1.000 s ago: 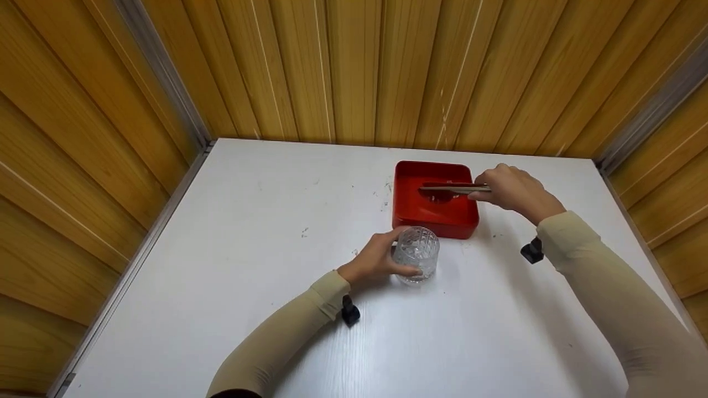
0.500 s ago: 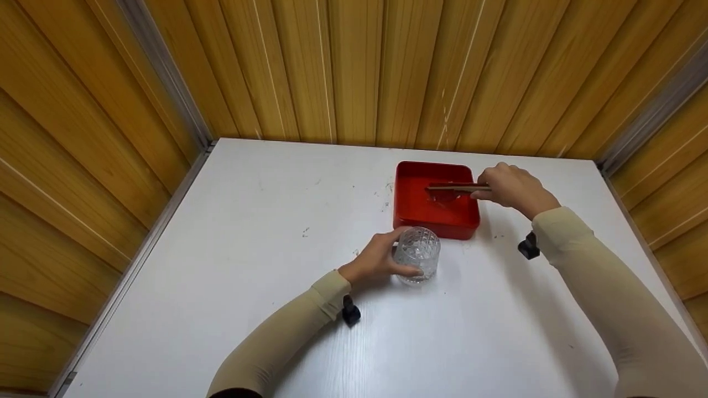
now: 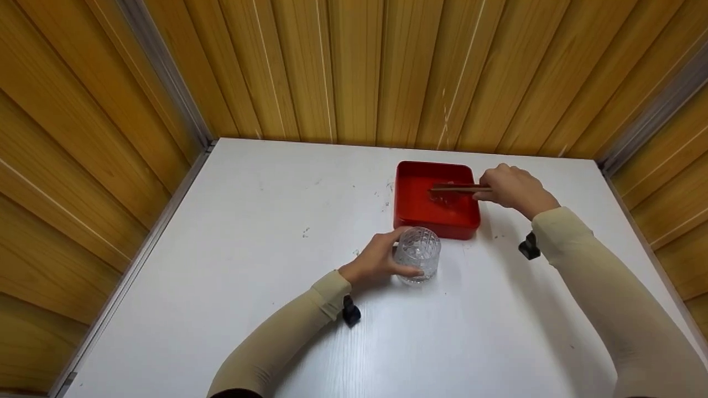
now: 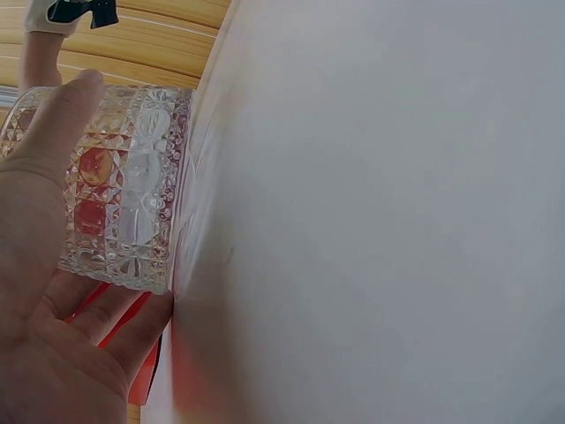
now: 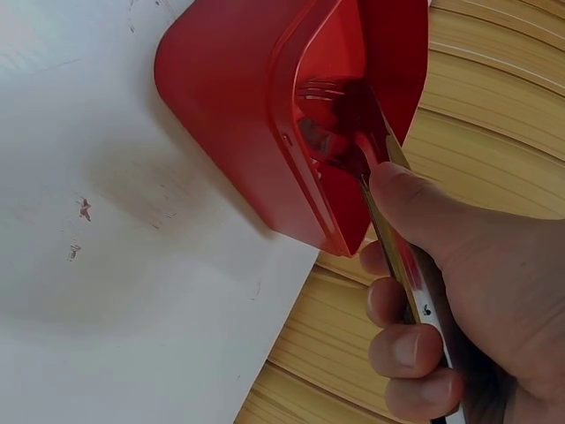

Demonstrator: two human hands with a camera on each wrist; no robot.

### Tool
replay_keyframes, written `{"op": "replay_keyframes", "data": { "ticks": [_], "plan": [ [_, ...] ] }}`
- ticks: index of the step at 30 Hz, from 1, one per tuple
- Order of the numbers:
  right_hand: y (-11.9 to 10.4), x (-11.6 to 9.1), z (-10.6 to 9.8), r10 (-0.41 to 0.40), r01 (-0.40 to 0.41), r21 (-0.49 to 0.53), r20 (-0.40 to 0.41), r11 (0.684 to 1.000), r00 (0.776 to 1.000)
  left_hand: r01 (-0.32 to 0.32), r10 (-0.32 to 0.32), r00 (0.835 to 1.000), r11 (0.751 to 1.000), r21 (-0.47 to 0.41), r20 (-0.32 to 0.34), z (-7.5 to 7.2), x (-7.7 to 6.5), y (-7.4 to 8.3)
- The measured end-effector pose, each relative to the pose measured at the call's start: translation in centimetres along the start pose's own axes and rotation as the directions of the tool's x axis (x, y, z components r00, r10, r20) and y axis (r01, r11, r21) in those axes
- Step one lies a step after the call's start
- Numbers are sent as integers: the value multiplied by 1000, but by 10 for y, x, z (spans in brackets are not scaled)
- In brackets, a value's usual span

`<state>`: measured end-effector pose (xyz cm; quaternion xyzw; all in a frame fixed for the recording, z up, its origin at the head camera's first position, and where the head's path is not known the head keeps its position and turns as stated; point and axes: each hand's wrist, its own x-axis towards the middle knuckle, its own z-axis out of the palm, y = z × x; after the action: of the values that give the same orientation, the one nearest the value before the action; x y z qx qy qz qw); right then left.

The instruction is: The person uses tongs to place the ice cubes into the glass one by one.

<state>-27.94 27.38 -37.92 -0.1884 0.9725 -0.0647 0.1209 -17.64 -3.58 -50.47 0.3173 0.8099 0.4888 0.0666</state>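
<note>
My left hand (image 3: 371, 258) grips a clear cut-glass tumbler (image 3: 425, 251) that stands upright on the table in front of the red tray. In the left wrist view, the thumb lies along one side of the patterned glass (image 4: 137, 185) and the fingers are on the other. My right hand (image 3: 513, 190) holds a pair of metal tongs (image 3: 462, 188) over the tray's right rim. Their tips reach inside the square red tray (image 3: 434, 229), above some small glinting bits. Fork-like tines show on the tongs (image 5: 386, 216) in the right wrist view.
The white table (image 3: 238, 237) meets wood-panelled walls (image 3: 354, 72) at the back and sides. Small dark specks (image 3: 305, 232) mark the tabletop left of the tray. A black wrist camera (image 3: 529, 247) hangs below the right sleeve, another black camera (image 3: 350, 311) by the left.
The tongs have shifted slightly right inside the tray, and their two arms look closer together. My left hand and the tumbler have stayed in place.
</note>
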Motion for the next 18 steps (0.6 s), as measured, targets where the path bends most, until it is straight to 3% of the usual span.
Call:
{"op": "replay_keyframes", "data": {
  "ticks": [18],
  "plan": [
    [-1, 0, 0, -31, 30, -19, -30, 999, 999, -26, 26, 1000, 1000, -4, -8, 1, 1, -3]
  ]
}}
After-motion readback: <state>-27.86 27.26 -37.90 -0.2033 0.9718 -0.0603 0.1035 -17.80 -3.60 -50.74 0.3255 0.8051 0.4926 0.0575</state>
